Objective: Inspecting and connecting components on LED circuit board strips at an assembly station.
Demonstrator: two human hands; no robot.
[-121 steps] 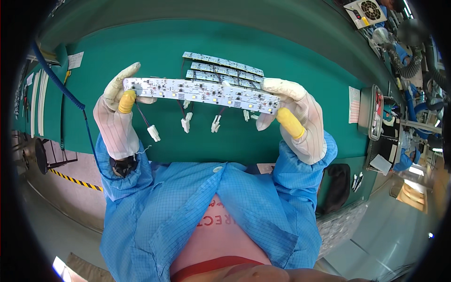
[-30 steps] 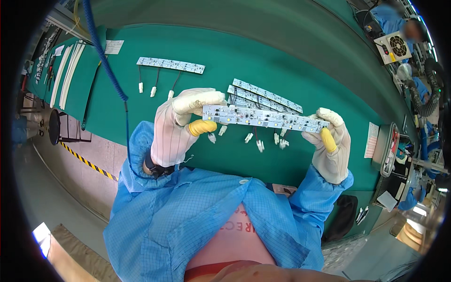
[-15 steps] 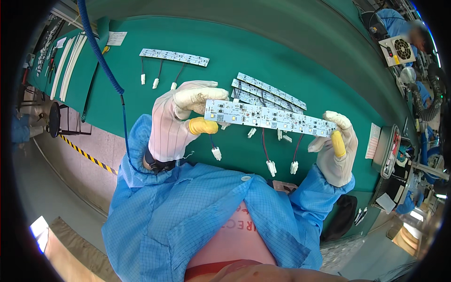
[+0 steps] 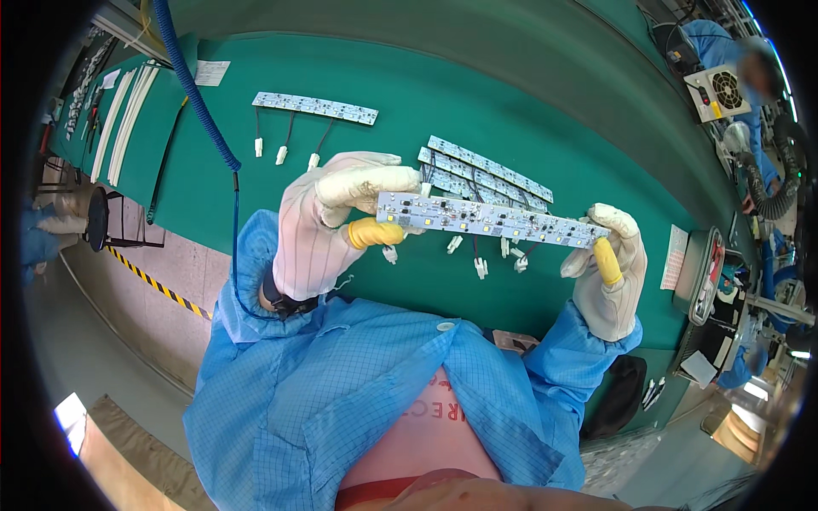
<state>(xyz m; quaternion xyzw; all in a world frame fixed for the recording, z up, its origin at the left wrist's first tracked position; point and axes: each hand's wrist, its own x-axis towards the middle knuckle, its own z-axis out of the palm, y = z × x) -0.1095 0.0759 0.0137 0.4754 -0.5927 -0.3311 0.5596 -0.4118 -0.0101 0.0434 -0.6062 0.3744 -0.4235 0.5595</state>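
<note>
Both my hands wear pale striped gloves with yellow thumb covers. Between them a long white LED circuit board [image 4: 490, 220] is held up, dotted with small chips and square LEDs. My left hand [image 4: 336, 213] pinches its left end, thumb below and fingers above. At the right end, my right hand [image 4: 609, 264] grips the board between thumb and fingers. White plug connectors [image 4: 481, 268] on short wires dangle beneath the board. Behind it, several similar LED boards [image 4: 490, 170] lie fanned on the green mat, partly hidden. Another LED board [image 4: 315, 107] lies farther left, its wired connectors toward me.
A blue coiled cord [image 4: 194, 98] runs down to my left wrist. White strips [image 4: 132, 123] lie at the far left of the green bench [image 4: 503, 94]. A grey tray [image 4: 700, 277] and a printed sheet [image 4: 675, 255] sit at right. Other people work at the far right and left.
The held board has tilted and dropped slightly, and its hanging connectors have shifted up behind it. Both hands keep their grip. The blue cord has moved a little right.
</note>
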